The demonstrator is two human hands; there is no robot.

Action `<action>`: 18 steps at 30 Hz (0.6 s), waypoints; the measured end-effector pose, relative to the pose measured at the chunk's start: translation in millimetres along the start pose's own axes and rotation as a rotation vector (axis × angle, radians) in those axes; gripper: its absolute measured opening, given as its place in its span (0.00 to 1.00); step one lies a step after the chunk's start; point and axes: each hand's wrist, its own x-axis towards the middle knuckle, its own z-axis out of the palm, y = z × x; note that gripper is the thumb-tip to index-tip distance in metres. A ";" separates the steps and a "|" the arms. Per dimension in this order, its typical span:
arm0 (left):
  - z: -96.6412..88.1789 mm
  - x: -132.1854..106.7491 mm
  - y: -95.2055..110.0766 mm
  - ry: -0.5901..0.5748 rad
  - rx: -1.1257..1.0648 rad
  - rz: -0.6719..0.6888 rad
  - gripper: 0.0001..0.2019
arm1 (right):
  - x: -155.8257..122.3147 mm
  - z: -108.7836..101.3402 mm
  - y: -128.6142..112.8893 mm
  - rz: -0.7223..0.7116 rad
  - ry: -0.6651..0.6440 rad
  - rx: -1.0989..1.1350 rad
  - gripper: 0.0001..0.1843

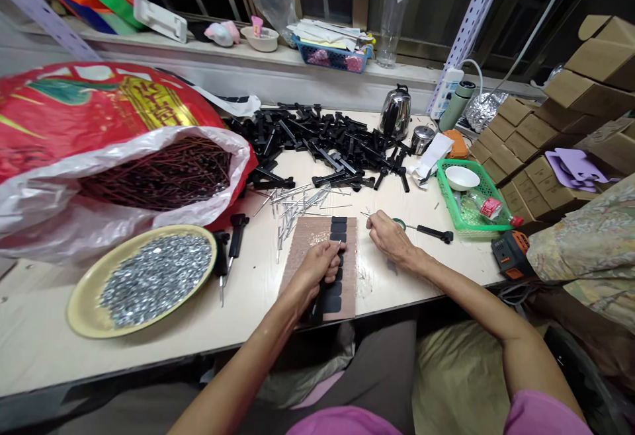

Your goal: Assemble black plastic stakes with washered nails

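Observation:
My left hand (320, 266) is closed over the brown board (302, 250), near its column of black pads (336, 287). Below its fingers a black plastic part (315, 311) sticks out, and a small pale tip shows at the fingertips. To the right of the board, my right hand (389, 240) is closed in a pinch, with thin metal pins (366, 213) poking out past the fingers. Loose silvery rods (297, 213) lie just beyond the board. Beside my right wrist are a green ring (399, 223) and a black-handled piece with a metal shaft (434, 233).
Black plastic parts (327, 141) are heaped at the back. On the left stand a red sack (99, 101) of thin dark rods and a yellow bowl (82, 306) of small metal pieces. A green basket (446, 207), a power tool battery (510, 256) and cardboard boxes (540, 177) are on the right.

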 end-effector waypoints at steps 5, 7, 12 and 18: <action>-9.6 -2.7 6.4 0.068 -0.173 -0.011 0.12 | -8.2 15.9 -1.5 -0.014 -0.019 0.127 0.14; -16.0 -11.6 11.0 0.106 -0.271 0.054 0.12 | -6.1 18.1 -5.2 -0.029 -0.031 0.157 0.13; -33.7 -35.7 16.6 0.170 -0.426 0.162 0.14 | 17.1 21.6 -19.5 -0.064 -0.061 0.165 0.11; -36.2 -45.5 6.4 0.212 -0.488 0.184 0.21 | 58.9 31.8 -43.1 -0.171 -0.173 -0.094 0.09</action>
